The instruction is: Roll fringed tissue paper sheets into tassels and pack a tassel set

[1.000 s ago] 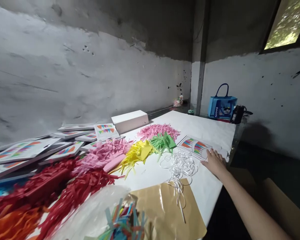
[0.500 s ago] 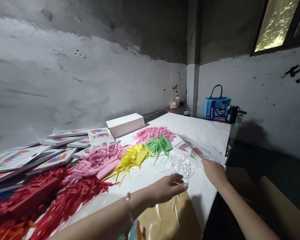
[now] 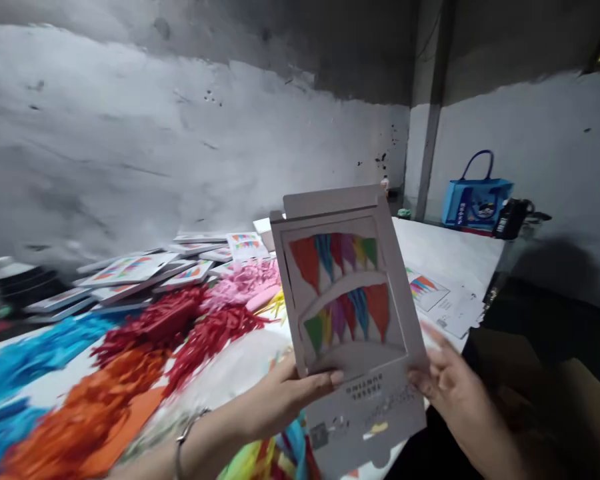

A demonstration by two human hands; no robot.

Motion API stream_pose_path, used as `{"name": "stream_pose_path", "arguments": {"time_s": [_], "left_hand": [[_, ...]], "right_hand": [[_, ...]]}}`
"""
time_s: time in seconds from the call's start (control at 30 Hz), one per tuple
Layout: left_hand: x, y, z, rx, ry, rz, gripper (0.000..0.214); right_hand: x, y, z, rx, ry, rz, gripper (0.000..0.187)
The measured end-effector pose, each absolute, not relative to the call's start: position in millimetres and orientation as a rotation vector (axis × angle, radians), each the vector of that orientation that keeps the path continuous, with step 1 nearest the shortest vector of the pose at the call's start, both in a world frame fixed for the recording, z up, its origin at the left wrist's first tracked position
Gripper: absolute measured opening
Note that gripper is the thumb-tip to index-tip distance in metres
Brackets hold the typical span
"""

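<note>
A flat printed cardboard box with pictures of coloured bunting is raised in front of me. Its flaps stick out at the top and bottom, and the print near the lower end reads upside down. My left hand is closed on its left edge, thumb across the front. On the opposite edge, my right hand grips it, somewhat blurred. Below my left hand lie multicoloured tissue strips, partly covered by the box. More printed cardboard rests on the table to the right.
Fringed tissue bundles in red, orange, blue and pink cover the table's left side. Behind them is a pile of printed boxes. A blue bag and a black bottle stand at the far right.
Both hands have come together and now hold up a printed box, which was flat under my right hand's fingers. The view has turned left; the box hides the white string and green tissue.
</note>
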State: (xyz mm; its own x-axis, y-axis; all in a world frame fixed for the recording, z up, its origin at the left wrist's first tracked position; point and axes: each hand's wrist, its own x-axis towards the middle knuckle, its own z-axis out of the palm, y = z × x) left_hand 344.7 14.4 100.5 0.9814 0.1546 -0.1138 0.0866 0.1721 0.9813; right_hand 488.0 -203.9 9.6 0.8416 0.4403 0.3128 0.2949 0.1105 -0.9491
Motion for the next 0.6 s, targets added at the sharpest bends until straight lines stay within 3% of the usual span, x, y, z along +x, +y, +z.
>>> {"name": "stream_pose_path", "arguments": {"time_s": [0.1, 0.23, 0.3, 0.4, 0.47, 0.6], "left_hand": [[294, 10, 97, 1.260, 0.237, 0.059, 0.063], [244, -10, 66, 1.124, 0.332, 0.118, 0.057], [224, -20, 50, 1.078, 0.459, 0.212, 0.049], [199, -33, 36, 1.036, 0.558, 0.359, 0.052], [185, -39, 34, 1.029, 0.565, 0.401, 0.053], [161, -46, 35, 1.152, 0.496, 0.462, 0.043]], "right_hand": [[461, -187, 5, -1.161, -0.549, 0.603, 0.041], [416, -166, -2, -1.082, -0.547, 0.600, 0.032], [398, -161, -1, -1.199, -0.654, 0.391, 0.041], [380, -158, 7, -1.393, -0.963, -0.337, 0.057], [372, -157, 15, -1.396, -1.338, -0.624, 0.048], [357, -147, 27, -1.241, -1.811, -0.441, 0.033]]}}
